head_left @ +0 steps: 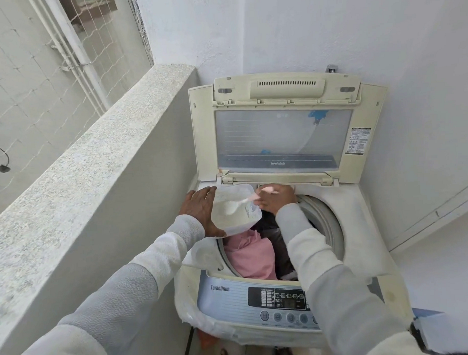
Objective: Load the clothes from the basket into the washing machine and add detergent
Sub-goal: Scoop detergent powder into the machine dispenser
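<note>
Two parts to this job, and probably well into the second. Looking down on the washing machine (361,212), with its lid (279,138) swung up towards the back wall (328,28). Loaded already, or near enough: inside the drum (328,227), a pink garment (252,253) lying over dark clothes (269,224). No sign of the basket in view, so cannot say whether more waits to go in. Left to do, at a guess: moving powder (225,216) out of the detergent tub (252,215) onto the load, then shutting the lid. Found that tub over the rear left edge of the drum opening, carried by the left grip (199,205), with fingers spread along its outer wall and the thumb hooked under its near corner; wide, yet firmly clasping. Closed far tighter on the other side: the right grip (274,199), just beside the tub, pinching the handle of a small scoop (241,202) between curled fingers. Dipped into the powder at its bowl end; cannot tell whether filled yet.
</note>
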